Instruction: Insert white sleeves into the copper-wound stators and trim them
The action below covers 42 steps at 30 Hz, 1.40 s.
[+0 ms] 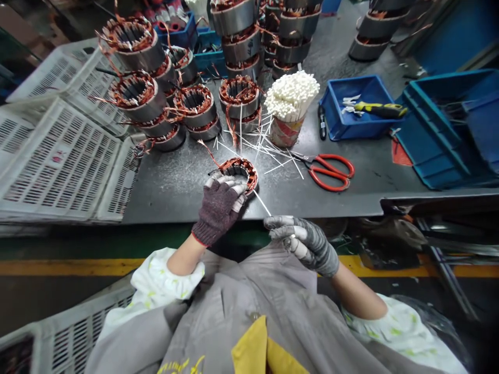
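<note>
A motor stator (252,180) with copper windings lies on the dark metal table, near its front edge. My left hand (221,204), in a dark maroon glove with white fingertips, is closed over the stator's near left rim. Out of the stator's right side runs a thin white strip (262,203) toward me. Its near end is in the fingers of my right hand (306,241), which wears a grey glove and is closed beside the table edge. Another white strip (240,130) stands up at the stator's far side. A copper lead (208,150) sticks out at the far left.
Stacked stators (197,106) stand behind. A cup (286,132) is packed with white strips, more lying loose around it. Red-handled scissors (331,171), a black marker (322,123) and a blue bin (356,124) with a yellow-black tool are right. White crates (58,161) stand left.
</note>
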{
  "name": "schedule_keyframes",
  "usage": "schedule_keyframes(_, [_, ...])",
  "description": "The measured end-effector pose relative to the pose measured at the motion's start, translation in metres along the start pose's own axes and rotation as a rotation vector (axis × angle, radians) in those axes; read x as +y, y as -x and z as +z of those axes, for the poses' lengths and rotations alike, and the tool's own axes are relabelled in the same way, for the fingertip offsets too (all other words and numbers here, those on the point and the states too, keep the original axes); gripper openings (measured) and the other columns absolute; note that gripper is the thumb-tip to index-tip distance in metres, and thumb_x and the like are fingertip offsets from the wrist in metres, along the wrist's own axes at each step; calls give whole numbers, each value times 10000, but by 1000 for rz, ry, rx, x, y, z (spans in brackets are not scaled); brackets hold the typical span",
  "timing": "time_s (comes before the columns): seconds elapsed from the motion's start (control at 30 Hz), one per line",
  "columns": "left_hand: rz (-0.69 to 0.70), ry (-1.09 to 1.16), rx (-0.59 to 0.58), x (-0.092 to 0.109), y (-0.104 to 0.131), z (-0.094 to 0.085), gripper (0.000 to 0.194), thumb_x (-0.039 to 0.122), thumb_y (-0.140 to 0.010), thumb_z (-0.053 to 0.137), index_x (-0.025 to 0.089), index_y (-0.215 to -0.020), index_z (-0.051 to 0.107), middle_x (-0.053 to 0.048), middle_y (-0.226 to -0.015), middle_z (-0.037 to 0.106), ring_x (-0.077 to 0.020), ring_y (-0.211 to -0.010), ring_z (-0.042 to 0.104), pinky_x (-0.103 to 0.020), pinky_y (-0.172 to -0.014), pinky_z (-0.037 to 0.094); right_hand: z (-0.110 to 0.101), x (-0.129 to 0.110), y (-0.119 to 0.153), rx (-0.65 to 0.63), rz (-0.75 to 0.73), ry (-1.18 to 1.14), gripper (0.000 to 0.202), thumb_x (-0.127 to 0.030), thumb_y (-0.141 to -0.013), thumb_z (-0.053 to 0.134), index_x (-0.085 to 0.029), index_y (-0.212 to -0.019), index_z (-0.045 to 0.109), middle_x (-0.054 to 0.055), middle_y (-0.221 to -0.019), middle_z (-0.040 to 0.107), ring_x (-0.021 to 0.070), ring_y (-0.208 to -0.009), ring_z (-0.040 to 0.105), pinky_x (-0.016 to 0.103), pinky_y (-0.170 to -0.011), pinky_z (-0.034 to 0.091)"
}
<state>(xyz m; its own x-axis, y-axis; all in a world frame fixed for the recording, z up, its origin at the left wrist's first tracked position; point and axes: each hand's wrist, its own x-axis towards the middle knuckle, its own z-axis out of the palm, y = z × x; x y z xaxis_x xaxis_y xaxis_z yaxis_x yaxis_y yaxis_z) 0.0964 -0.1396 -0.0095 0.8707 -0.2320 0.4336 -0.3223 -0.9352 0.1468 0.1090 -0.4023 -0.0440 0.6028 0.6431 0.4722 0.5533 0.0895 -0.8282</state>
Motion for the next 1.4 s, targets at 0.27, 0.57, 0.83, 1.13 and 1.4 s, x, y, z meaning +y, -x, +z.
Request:
schedule_keyframes(0.27, [0, -6, 80, 4, 0, 3, 208, 274, -988, 523, 171, -1107, 659, -88, -1091, 731, -260, -1190, 625, -508, -1171, 388, 1, -5, -19, -38, -34, 53, 239, -235, -1014, 465, -247, -1097, 689, 88, -1222, 742, 178, -1093, 727, 309, -933, 588])
schedule_keyframes(0.57, [-34, 24, 40, 2, 0, 4, 206, 285, -983, 531, 199, -1110, 668, -72, -1119, 730, -256, -1209, 621, -513, -1169, 378, 1, -5, -8, 11, 23, 110, 239, -194, -1007, 459, -254, -1037, 688, 64, -1148, 759, 170, -1055, 730, 313, -924, 588])
schedule_keyframes(0.83, [0, -12, 140, 10, 1, -3, 184, 234, -965, 552, 174, -1121, 630, -92, -1095, 725, -268, -1172, 628, -511, -1145, 413, 25, 23, -44, 30, -29, 44, 282, -309, -1027, 454, -239, -1063, 725, 89, -1195, 745, 204, -1100, 722, 366, -980, 587])
schedule_keyframes(1.13, [-184, 82, 448, 12, -3, 14, 241, 261, -959, 611, 242, -1197, 646, -51, -1125, 757, -253, -1100, 673, -469, -1020, 477, 32, 27, -77, 213, 154, -226, 217, -443, -946, 610, -278, -948, 751, 45, -911, 727, 183, -794, 706, 317, -718, 604])
schedule_keyframes(1.4, [-185, 128, 358, 16, -5, 13, 143, 281, -966, 616, 255, -1056, 725, -15, -1028, 788, -205, -1023, 704, -443, -1047, 436, 37, 23, -95, 355, 655, -637, 419, -510, -655, 858, -226, -751, 564, -66, -504, 569, 115, -411, 494, 244, -389, 405])
